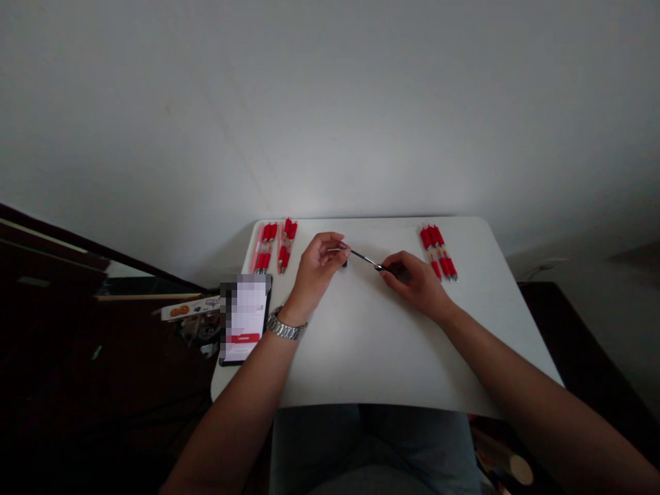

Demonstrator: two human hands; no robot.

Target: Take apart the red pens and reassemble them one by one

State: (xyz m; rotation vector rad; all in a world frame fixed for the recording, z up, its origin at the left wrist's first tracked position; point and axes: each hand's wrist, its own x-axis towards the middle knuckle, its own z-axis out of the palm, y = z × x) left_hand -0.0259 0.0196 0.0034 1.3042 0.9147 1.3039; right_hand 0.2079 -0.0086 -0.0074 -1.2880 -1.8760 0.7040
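I saw the left hand (324,260) pinching one end of a slim, dark-and-silver rod (365,258) while the right hand (412,278) gripped the other, the rod slanting between them over the white desk (361,344). Red pens (267,249) lay toward the desk's far left and far right, and a phone (243,323) rested beside the watch (287,326) on the left wrist.

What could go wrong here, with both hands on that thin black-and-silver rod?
The thin black-and-silver rod, held by the left hand and right hand, might slip. The left forearm passes close by the black-edged rectangular phone at the edge of the white table, and could knock it down. The right hand might also scatter the nearby red-and-clear pens.
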